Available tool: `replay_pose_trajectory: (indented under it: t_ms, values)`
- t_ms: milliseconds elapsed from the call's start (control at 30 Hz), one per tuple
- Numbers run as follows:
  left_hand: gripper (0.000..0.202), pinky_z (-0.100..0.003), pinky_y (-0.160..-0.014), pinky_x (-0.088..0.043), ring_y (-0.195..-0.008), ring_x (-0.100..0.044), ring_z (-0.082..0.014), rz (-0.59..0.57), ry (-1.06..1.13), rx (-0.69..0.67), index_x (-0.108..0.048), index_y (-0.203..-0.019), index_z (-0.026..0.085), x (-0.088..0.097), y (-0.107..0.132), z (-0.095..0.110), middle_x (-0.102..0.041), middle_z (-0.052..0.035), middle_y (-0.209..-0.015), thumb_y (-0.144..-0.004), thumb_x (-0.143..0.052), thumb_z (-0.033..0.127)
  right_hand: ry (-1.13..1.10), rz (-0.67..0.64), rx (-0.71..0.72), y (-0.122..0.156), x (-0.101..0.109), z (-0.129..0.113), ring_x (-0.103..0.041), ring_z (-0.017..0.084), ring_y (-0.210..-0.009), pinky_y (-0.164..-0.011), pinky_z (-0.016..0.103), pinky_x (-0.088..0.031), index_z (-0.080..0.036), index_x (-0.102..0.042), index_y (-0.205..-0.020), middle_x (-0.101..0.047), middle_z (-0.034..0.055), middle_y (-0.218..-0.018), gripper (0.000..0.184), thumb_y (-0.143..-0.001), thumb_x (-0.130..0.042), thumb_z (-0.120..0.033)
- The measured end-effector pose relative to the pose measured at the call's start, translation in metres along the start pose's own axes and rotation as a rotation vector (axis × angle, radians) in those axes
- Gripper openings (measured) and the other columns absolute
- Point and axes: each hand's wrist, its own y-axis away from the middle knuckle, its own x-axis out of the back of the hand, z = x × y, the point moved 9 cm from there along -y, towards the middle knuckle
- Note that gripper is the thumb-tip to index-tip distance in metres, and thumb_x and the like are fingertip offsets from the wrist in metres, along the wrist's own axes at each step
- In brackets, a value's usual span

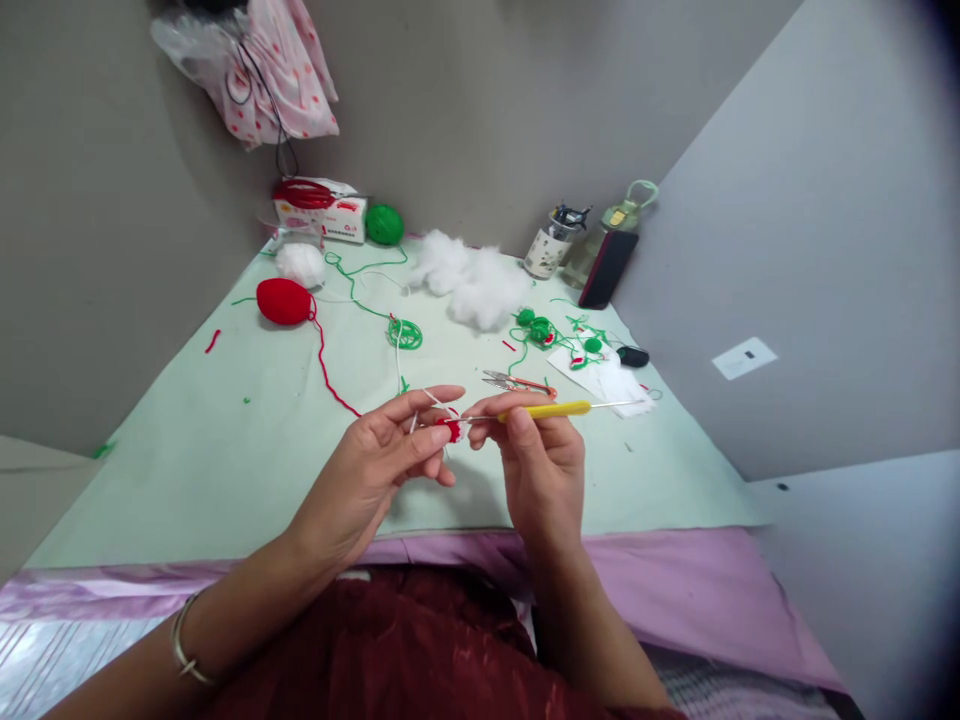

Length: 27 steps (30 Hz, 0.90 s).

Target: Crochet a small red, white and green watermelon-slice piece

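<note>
My left hand pinches a small red and white crochet piece between thumb and fingers, and white yarn runs over its raised index finger. In my right hand is a crochet hook with a yellow handle, held level. Its thin metal tip meets the crochet piece; whether it passes through a stitch is too small to tell. Red yarn trails from the red ball to behind my left hand. Just beyond my hands lie thread snips with orange handles.
White stuffing lies at the back, near a green yarn ball and a white yarn ball. Small green crochet pieces sit at right. A pen cup, a bottle and a phone stand by the wall.
</note>
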Motion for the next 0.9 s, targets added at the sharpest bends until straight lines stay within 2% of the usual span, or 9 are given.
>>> replay_pose_trajectory:
  t_ms: [100,167,333,467,567,633,700,800,900]
  values:
    - [0.029,-0.020,-0.060,-0.057,-0.058,-0.053,-0.0059,0.028,-0.030,-0.007,-0.083,-0.111,0.020,0.004,0.000,0.002,-0.064,0.0031,-0.075,-0.083,-0.085,0.021,0.008,-0.003,0.017,0.001,-0.001,-0.005,-0.070,0.015,-0.071,-0.069,0.033,-0.062,-0.022,-0.074,-0.097,-0.078,0.0045,-0.091,0.021,-0.104,-0.060,-0.035]
    - [0.029,-0.021,-0.062,-0.058,-0.059,-0.056,-0.0061,0.040,-0.064,-0.020,-0.083,-0.111,0.021,0.004,0.000,0.004,-0.065,0.0027,-0.080,-0.082,-0.086,0.023,0.089,-0.003,0.080,0.003,-0.002,-0.014,-0.071,0.015,-0.072,-0.070,0.033,-0.062,-0.023,-0.074,-0.099,-0.078,0.0040,-0.093,0.020,-0.106,-0.057,-0.030]
    - [0.029,-0.026,-0.072,-0.060,-0.066,-0.064,-0.0104,0.088,-0.146,-0.077,-0.083,-0.109,0.024,0.006,0.002,0.008,-0.064,0.0029,-0.082,-0.081,-0.087,0.026,0.433,-0.084,0.389,0.017,-0.016,-0.044,-0.074,0.018,-0.087,-0.080,0.037,-0.062,-0.027,-0.072,-0.114,-0.077,0.0036,-0.099,0.026,-0.105,-0.052,-0.014]
    - [0.032,-0.023,-0.072,-0.058,-0.072,-0.062,-0.0112,0.092,-0.137,-0.158,-0.083,-0.112,0.026,0.005,0.004,0.010,-0.064,0.0031,-0.082,-0.080,-0.089,0.023,0.698,-0.154,0.581,0.031,-0.029,-0.049,-0.074,0.021,-0.098,-0.085,0.037,-0.063,-0.027,-0.069,-0.125,-0.078,0.0067,-0.107,0.033,-0.100,-0.057,-0.008]
    - [0.045,-0.020,-0.072,-0.056,-0.072,-0.059,-0.0097,0.028,-0.019,-0.059,-0.080,-0.125,0.027,0.002,0.002,0.001,-0.065,0.0026,-0.081,-0.081,-0.089,0.023,0.854,-0.122,0.687,0.038,-0.033,-0.048,-0.074,0.022,-0.103,-0.083,0.035,-0.063,-0.030,-0.072,-0.128,-0.076,0.0081,-0.114,0.039,-0.096,-0.065,-0.008]
    - [0.047,-0.019,-0.067,-0.054,-0.065,-0.054,-0.0074,-0.012,0.073,0.077,-0.079,-0.127,0.022,0.001,0.000,-0.009,-0.064,0.0015,-0.078,-0.081,-0.088,0.024,0.768,-0.075,0.646,0.035,-0.026,-0.047,-0.073,0.022,-0.102,-0.082,0.036,-0.063,-0.032,-0.075,-0.124,-0.076,0.0071,-0.112,0.035,-0.098,-0.064,-0.011]
    - [0.042,-0.017,-0.060,-0.052,-0.057,-0.045,-0.0040,-0.015,0.131,0.153,-0.081,-0.123,0.016,0.003,-0.001,-0.013,-0.062,0.0012,-0.076,-0.082,-0.087,0.022,0.542,-0.015,0.495,0.024,-0.014,-0.043,-0.072,0.020,-0.091,-0.077,0.036,-0.062,-0.031,-0.076,-0.117,-0.076,0.0050,-0.101,0.028,-0.101,-0.059,-0.014]
    - [0.038,-0.014,-0.053,-0.047,-0.050,-0.035,-0.0008,-0.006,0.115,0.106,-0.082,-0.120,0.019,0.004,-0.001,-0.007,-0.061,0.0025,-0.079,-0.083,-0.085,0.018,0.253,0.003,0.281,0.010,-0.007,-0.033,-0.068,0.017,-0.074,-0.068,0.034,-0.060,-0.027,-0.077,-0.104,-0.074,0.0022,-0.087,0.022,-0.104,-0.056,-0.020]
    - [0.039,-0.015,-0.049,-0.048,-0.049,-0.037,-0.0008,-0.010,0.020,0.028,-0.082,-0.120,0.025,0.000,0.000,-0.002,-0.064,0.0030,-0.084,-0.082,-0.087,0.021,0.252,-0.038,0.264,0.006,-0.014,-0.032,-0.070,0.017,-0.078,-0.070,0.035,-0.061,-0.027,-0.078,-0.102,-0.077,0.0031,-0.094,0.019,-0.103,-0.060,-0.022]
